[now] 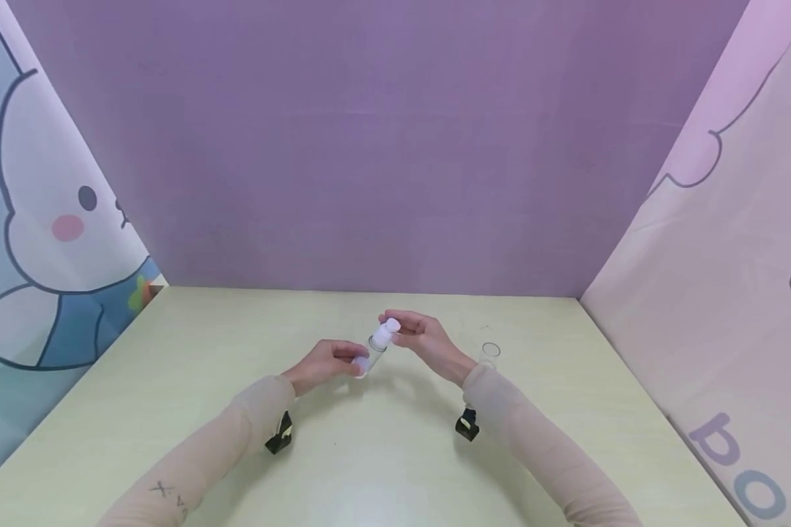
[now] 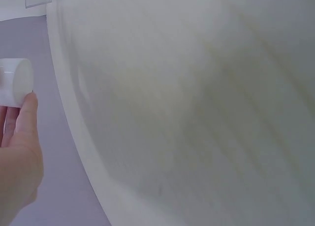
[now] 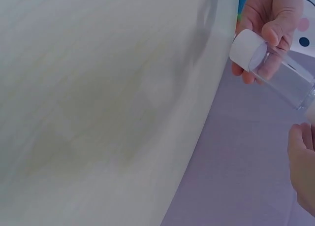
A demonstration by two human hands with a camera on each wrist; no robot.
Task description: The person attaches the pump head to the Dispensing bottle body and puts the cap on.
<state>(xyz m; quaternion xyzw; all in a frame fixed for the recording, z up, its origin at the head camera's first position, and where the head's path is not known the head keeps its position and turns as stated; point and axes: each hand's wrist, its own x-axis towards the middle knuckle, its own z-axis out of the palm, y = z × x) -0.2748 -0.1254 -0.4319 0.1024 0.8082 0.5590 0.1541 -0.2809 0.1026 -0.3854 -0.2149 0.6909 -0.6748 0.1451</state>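
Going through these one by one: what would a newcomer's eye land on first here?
Probably the big cartoon character on the left side of the head view, then the broad purple panel across the back. Near the middle, the person's left grip holds a small clear bottle by its white base, with the right grip at its white top.

a pale table (image 1: 369, 454) meets a purple backdrop (image 1: 382, 146) between a cartoon sheet (image 1: 66, 183) and a lettered sheet (image 1: 732, 293).
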